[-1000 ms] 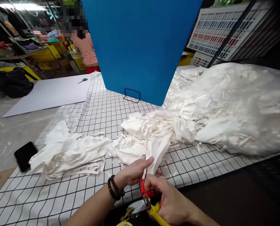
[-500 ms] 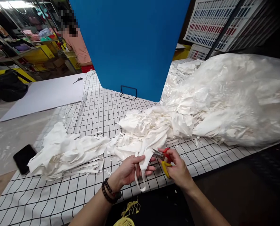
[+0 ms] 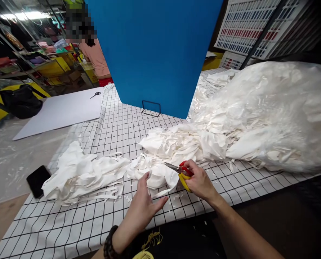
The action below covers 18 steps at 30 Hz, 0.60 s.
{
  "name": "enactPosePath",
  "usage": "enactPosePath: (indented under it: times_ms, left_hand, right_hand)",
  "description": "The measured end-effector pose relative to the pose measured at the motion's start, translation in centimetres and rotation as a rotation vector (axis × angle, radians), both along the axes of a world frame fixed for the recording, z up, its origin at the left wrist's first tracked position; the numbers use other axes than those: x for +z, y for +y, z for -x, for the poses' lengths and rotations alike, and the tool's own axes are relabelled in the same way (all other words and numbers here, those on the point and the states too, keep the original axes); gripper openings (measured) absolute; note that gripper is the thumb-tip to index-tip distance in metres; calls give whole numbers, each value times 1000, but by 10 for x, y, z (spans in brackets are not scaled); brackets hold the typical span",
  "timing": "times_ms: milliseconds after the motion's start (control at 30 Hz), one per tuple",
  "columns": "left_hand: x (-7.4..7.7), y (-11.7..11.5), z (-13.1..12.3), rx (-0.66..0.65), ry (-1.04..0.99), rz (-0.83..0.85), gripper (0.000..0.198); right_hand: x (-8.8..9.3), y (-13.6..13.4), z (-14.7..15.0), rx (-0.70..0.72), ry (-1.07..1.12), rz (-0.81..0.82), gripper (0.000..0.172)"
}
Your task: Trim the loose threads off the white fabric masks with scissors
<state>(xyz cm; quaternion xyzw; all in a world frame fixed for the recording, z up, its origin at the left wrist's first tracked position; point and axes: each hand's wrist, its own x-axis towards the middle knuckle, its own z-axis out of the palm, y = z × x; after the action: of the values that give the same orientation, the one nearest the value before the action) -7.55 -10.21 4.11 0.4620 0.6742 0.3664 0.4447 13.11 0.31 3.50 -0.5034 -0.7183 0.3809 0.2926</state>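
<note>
My right hand (image 3: 199, 180) is closed round the red and yellow handles of small scissors (image 3: 179, 169), whose metal blades point left over the white fabric. My left hand (image 3: 145, 203) is open, thumb and fingers apart, just in front of the heap. A white fabric strap (image 3: 167, 192) lies between the two hands; whether the left fingertips touch the cloth behind them is unclear. The heap of white fabric pieces (image 3: 182, 142) spreads across the grid-patterned cloth (image 3: 117, 122), and another pile (image 3: 81, 174) lies to its left.
A blue board (image 3: 157, 54) stands upright behind the heap. At right bulges a clear plastic bag (image 3: 281, 115) of white pieces. A black phone (image 3: 38, 181) lies at left; dark scissors (image 3: 95, 95) rest on a white board (image 3: 65, 111). A person (image 3: 95, 59) stands beyond.
My left hand has let go of the white strapped piece, opened and turned. The piece now lies on the heap. My right hand has moved slightly up and left with the scissors.
</note>
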Motion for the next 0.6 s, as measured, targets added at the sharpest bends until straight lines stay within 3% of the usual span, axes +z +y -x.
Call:
enactPosePath:
  times_ms: [133, 200, 267, 433, 600]
  left_hand:
    - [4, 2, -10, -7, 678, -251, 80]
    - [5, 7, -16, -41, 859, -325, 70]
    - [4, 13, -21, -115, 899, -356, 54]
    - [-8, 27, -23, -284, 567, -253, 13]
    - [-5, 33, -19, -369, -113, -37, 27]
  right_hand:
    - [18, 3, 7, 52, -74, 8, 15]
    - [23, 4, 11, 90, -95, 8, 16]
    - [26, 6, 14, 119, -111, -14, 16]
    - [34, 7, 12, 152, -110, -29, 16]
    - [25, 9, -8, 143, -30, 37, 18]
